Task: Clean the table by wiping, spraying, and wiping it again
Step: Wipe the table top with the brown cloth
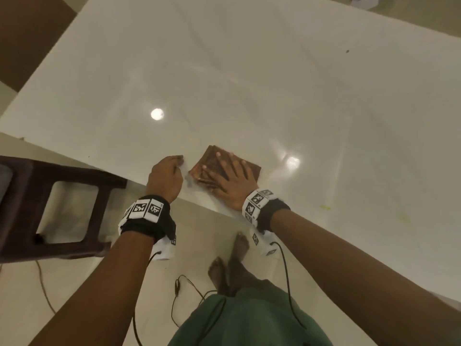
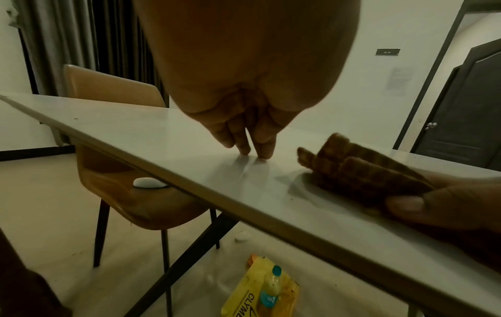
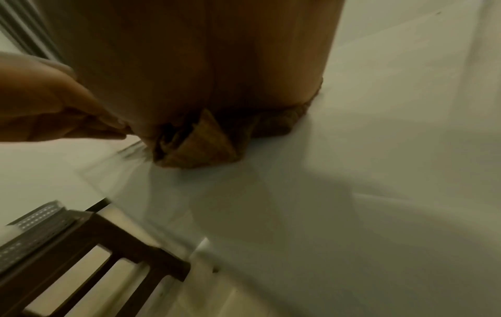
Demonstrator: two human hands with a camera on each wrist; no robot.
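Note:
A folded brown checked cloth [image 1: 210,156] lies on the glossy white table [image 1: 249,83] close to its near edge. My right hand [image 1: 232,178] presses flat on the cloth with its fingers spread; in the right wrist view the palm covers most of the cloth [image 3: 200,145]. My left hand [image 1: 172,168] is just left of the cloth and holds nothing. Its fingertips [image 2: 253,151] touch the bare tabletop near the edge, a short way from the cloth [image 2: 352,169]. The right thumb [image 2: 406,206] lies at the cloth's near side.
A dark wooden stool [image 1: 62,203] stands on the floor to the left of the table edge. A tan chair [image 2: 113,90] is tucked in at the far side. Under the table lies a yellow bag with a small bottle [image 2: 271,285]. Yellowish marks [image 1: 324,208] show on the table at right.

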